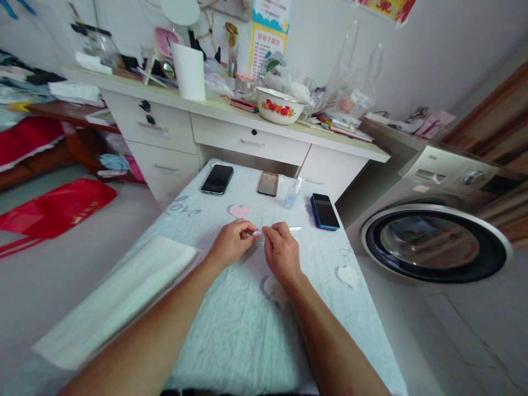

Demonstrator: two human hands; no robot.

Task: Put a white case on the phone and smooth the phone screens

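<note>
Over the middle of the table, my left hand [234, 240] pinches a small white object [258, 233] between thumb and fingers. My right hand [282, 248] is closed at the other side of the same object; its kind cannot be made out. A thin white strip [295, 228] shows just beyond my right knuckles, and its near part is hidden. Farther back lie a black phone [217, 179], a brownish see-through phone case [268, 184] and a clear spray bottle [292, 193]. To the right of my hands is a blue-edged phone [325, 211].
A long pale folded sheet or packet [119, 300] lies along the left of the cloth-covered table [247, 330]. Behind stands a white desk [251, 137] with a flowered enamel bowl [280, 105] and a paper roll [188, 71]. A washing machine [433, 181] is at right.
</note>
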